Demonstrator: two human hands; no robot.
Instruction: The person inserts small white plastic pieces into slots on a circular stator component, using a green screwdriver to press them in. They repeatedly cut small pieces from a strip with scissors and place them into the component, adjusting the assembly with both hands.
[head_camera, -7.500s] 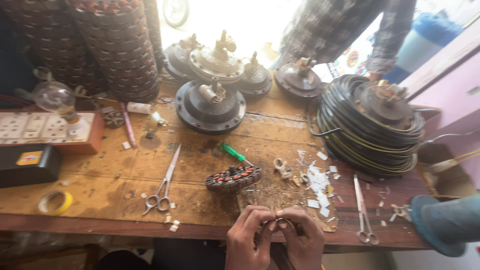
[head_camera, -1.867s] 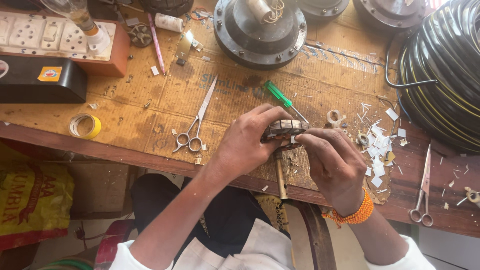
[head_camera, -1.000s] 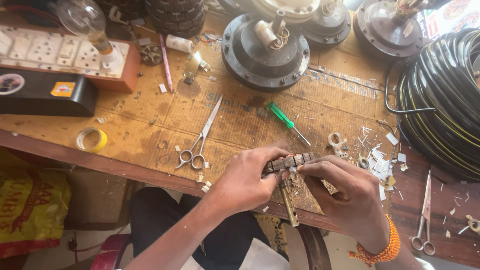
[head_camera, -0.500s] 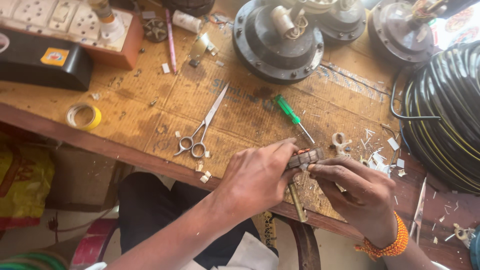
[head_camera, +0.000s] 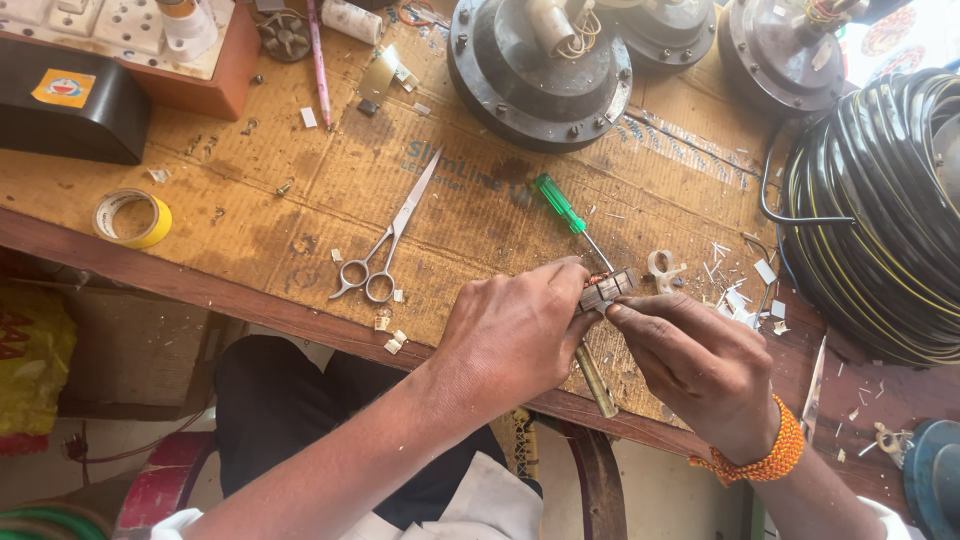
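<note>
We see both hands pinching a small grey laminated metal core (head_camera: 607, 290) at the near edge of the cardboard-covered wooden worktop (head_camera: 250, 215): left hand (head_camera: 515, 335) grips its near side, right hand (head_camera: 695, 360) fingertips clamp its lower end. Green-handled screwdriver (head_camera: 562, 208) lies just beyond the core, steel scissors (head_camera: 385, 245) well left of it, black cable coil (head_camera: 880, 215) to its right.

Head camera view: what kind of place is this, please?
Probably a small electrical repair workshop, likely for fan motors. Round motor housings stand on a cardboard-covered bench, a large coil of black cable lies beside, and both hands hold a small wound metal core.
</note>
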